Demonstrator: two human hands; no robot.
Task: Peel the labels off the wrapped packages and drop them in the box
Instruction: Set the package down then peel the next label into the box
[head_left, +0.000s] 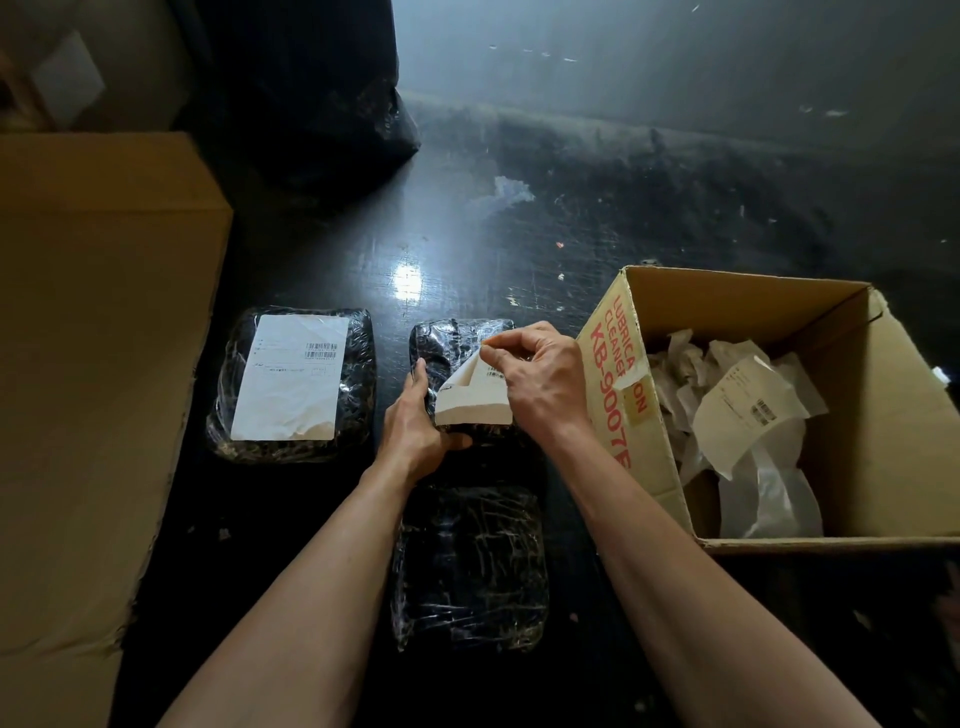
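Observation:
Three black packages wrapped in clear film lie on the dark floor. My left hand (418, 415) grips the left edge of the middle package (457, 338). My right hand (537, 376) pinches its white label (470, 402), which is partly peeled and folded up off the wrap. The left package (358, 364) carries a full white label (293, 379) with a barcode. Nearest to me lies a third package (470, 566) with no label showing. To the right stands an open cardboard box (613, 364) holding several crumpled peeled labels (748, 410).
A large closed cardboard box (88, 338) fills the left side. A black plastic bag (317, 98) stands at the back. The dark glossy floor (571, 218) beyond the packages carries small scraps of paper and film.

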